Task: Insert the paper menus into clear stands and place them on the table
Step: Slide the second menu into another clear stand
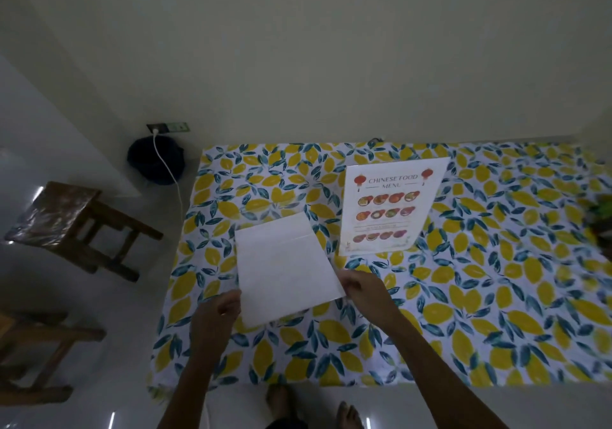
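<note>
**Blank-side sheet held at both bottom corners; one menu stand already up**

Both hands on the white sheet (286, 268), blank side up, over the near-left part of the surface (480, 312) w/ lemon-print cloth. Left hand (220, 309) pinches the near-left corner, right hand (361, 284) pinches the near-right edge; neither is free. Can't tell whether the sheet is bare paper or already in a clear sleeve: a faint line crosses its upper part, too dim to read.

A printed "Chinese Food Menu" (390, 208) stands just beyond & to the right, tilted back, apparently in its clear stand; edges barely visible.

Handling, as a guess: paper is light & floppy, sags if gripped at one corner, creases easily, so two-hand edge grip fits. Keep it taut & square to feed a slot. Acrylic stand would be stiff, slick, light, prone to tipping or sliding on cloth; steady it at the base or side edges, not the face (smudges).
</note>
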`<state>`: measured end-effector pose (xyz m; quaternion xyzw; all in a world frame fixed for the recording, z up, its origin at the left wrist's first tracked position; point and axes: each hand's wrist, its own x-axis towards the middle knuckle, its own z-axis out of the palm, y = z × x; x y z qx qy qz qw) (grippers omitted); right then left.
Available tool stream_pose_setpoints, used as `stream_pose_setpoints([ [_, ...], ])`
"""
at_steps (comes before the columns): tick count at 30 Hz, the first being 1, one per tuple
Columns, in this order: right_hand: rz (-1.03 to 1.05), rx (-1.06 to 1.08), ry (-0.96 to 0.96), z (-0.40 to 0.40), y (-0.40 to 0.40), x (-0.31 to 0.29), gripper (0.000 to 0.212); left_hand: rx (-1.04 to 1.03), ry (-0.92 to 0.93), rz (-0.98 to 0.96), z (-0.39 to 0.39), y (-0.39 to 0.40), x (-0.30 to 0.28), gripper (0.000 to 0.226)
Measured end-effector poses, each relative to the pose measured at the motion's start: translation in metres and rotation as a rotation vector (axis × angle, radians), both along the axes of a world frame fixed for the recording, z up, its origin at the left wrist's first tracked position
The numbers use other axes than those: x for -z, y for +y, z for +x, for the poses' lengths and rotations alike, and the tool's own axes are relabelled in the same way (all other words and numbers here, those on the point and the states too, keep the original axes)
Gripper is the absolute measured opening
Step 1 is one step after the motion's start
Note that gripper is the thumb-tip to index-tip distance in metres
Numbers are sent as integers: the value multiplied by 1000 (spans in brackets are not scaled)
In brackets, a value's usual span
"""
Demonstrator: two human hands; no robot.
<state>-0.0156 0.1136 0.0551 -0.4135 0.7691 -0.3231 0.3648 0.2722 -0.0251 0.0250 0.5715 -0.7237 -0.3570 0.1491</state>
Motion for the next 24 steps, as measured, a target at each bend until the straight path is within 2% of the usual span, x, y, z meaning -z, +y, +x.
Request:
stream_pose_setpoints([
  [3,-89,-60,27,-3,9,-18,30,77,-46,-76,4,2,-19,31],
  [8,-225,-89,73,-14,19,-33,28,47,-40,-189,5,10,-52,26],
  [11,-312,-64,53,-18,16,-48,25,-24,-4,-179,-3,11,-79,23],
  [15,-423,-55,113,-22,5,-70,18,-10,1,-308,-14,2,-103,16],
  [19,-476,-36,178,-23,-10,-79,16,-44,48,-321,-21,-8,-113,17],
  [22,-480,16,227,-23,-26,-85,18,-2,15,-384,-26,-25,-115,15],
  [24,-482,54,240,-23,-36,-88,19,-14,65,-286,-29,-42,-117,13],
])
